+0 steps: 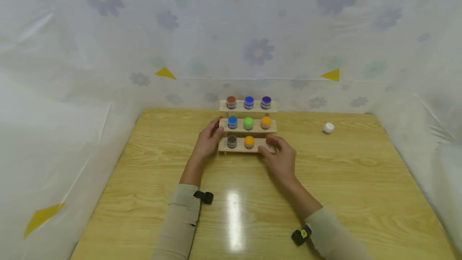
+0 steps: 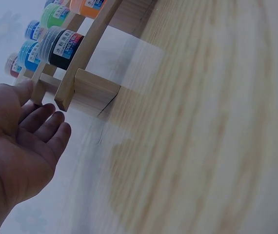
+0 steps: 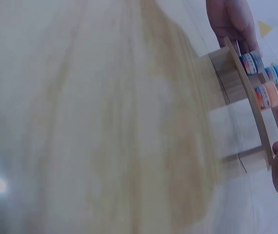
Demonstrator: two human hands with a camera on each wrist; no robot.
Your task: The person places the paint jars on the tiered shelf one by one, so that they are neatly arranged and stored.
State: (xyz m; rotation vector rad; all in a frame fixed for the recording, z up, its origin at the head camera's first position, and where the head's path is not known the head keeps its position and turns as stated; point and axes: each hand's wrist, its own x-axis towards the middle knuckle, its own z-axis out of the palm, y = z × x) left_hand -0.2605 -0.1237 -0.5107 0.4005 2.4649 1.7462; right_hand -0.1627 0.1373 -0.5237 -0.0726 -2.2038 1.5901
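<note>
A three-tier wooden rack (image 1: 238,150) holds small paint jars with coloured lids. My left hand (image 1: 207,141) grips its left end by the middle tier, thumb at the plank's edge; in the left wrist view that hand's fingers curl beside the plank end. My right hand (image 1: 283,159) holds the right end of the front tier between thumb and fingers. On the front tier stand a black jar (image 1: 232,142) and an orange jar (image 1: 249,142). Behind them are a blue jar (image 1: 232,122), a green jar (image 1: 248,123) and another orange jar (image 1: 266,122).
On the top tier stand a brown-red jar (image 1: 231,102), a blue jar (image 1: 249,102) and a purple jar (image 1: 266,102). A white-lidded jar (image 1: 328,128) sits apart on the wood-grain table (image 1: 361,179), to the right. A flower-patterned sheet (image 1: 216,31) hangs close behind the rack.
</note>
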